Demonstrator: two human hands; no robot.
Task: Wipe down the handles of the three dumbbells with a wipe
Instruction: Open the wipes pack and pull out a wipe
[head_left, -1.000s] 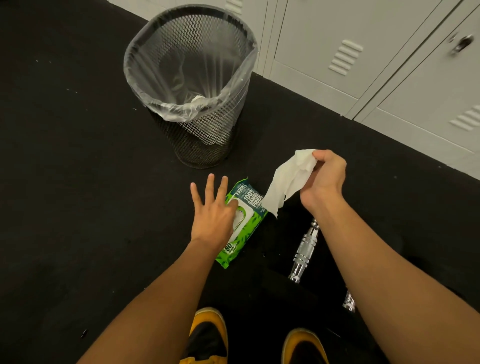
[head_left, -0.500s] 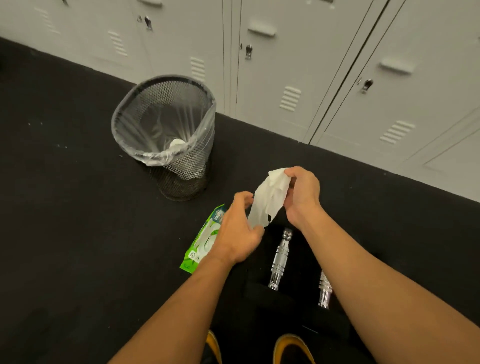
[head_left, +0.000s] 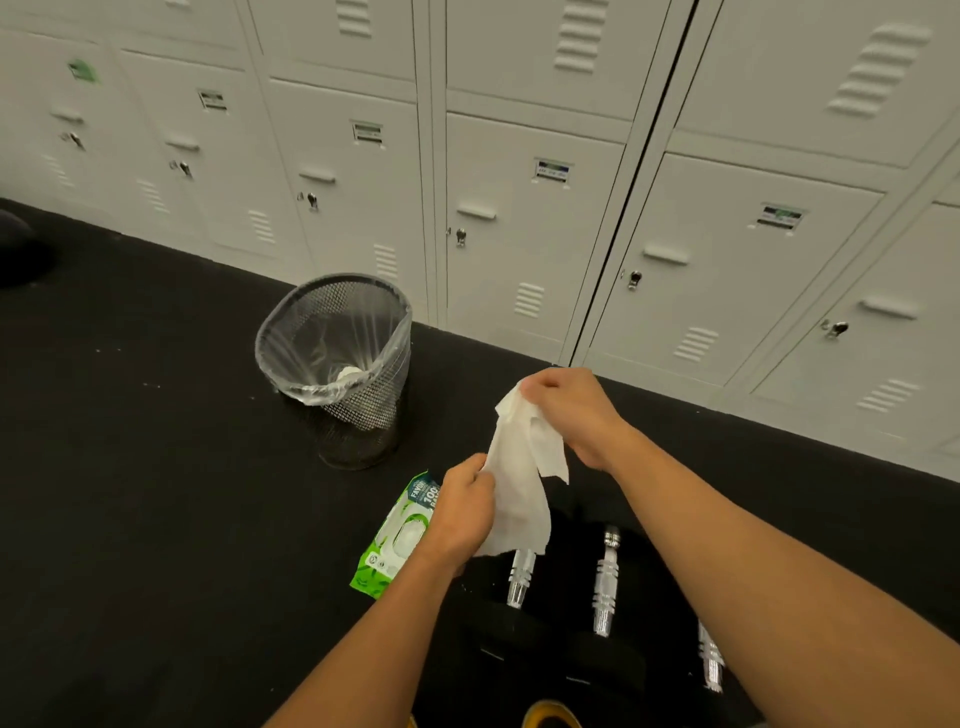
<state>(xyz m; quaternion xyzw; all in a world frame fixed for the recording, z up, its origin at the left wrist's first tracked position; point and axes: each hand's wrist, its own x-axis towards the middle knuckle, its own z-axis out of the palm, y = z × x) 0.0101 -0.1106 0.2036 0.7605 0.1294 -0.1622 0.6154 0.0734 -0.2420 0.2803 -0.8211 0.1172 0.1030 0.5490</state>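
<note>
A white wipe (head_left: 519, 483) hangs above three chrome dumbbell handles (head_left: 605, 582) on the floor, pinched by the right hand (head_left: 569, 410) and left hand (head_left: 462, 512). The bin (head_left: 337, 364) holds crumpled white tissue.

Mesh wastebasket (head_left: 363, 410) with clear liner, grey lockers (head_left: 519, 218) behind, black floor (head_left: 130, 493).

white wipe (head_left: 521, 483) hanging, crumpled | three chrome dumbbell handles (head_left: 605, 582) side by side, floor
</note>
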